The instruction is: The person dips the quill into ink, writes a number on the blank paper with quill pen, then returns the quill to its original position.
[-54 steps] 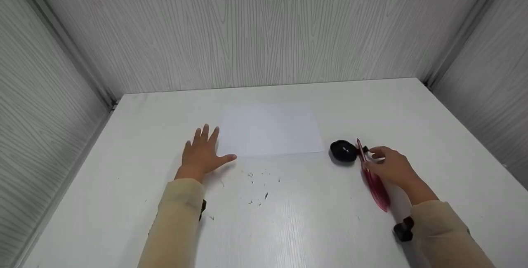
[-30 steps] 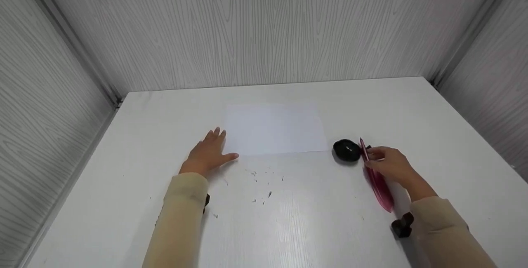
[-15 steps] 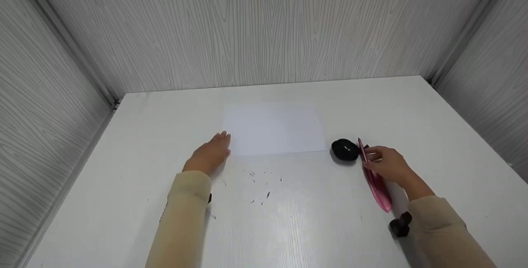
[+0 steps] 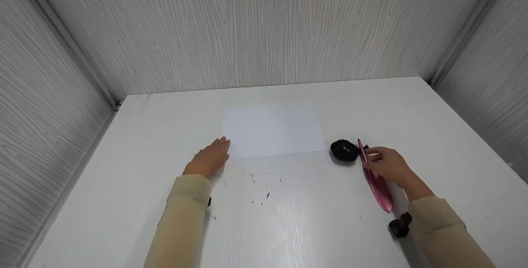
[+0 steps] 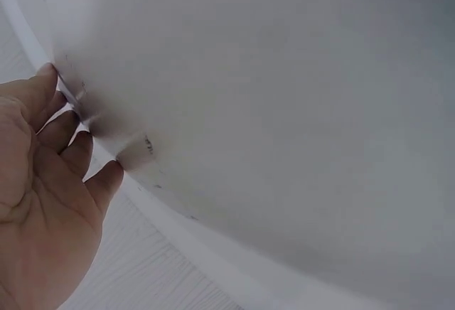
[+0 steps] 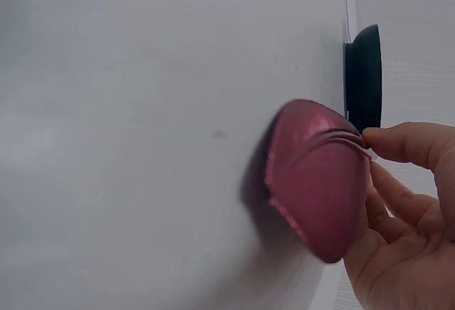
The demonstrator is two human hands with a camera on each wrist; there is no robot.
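A white sheet of paper lies on the white table. At its lower left edge, my left hand rests with fingers together, fingertips touching the surface in the left wrist view. My right hand pinches a red feather quill between thumb and fingers near its thin upper end. The quill's point is directed away from me, and its broad vane slopes towards me. Just left of it sits a glossy black small bowl with a short stub on its right, partly behind the quill.
Dark flecks are scattered over the table below the paper. Grey wood-grain panels rise behind the table and along both sides. A black wrist camera hangs under the right sleeve.
The left hand's spread fingers and thumb have drawn together, and the hand has shifted slightly right to the paper's edge. The right fingers have closed on the quill, which stays nearly in place.
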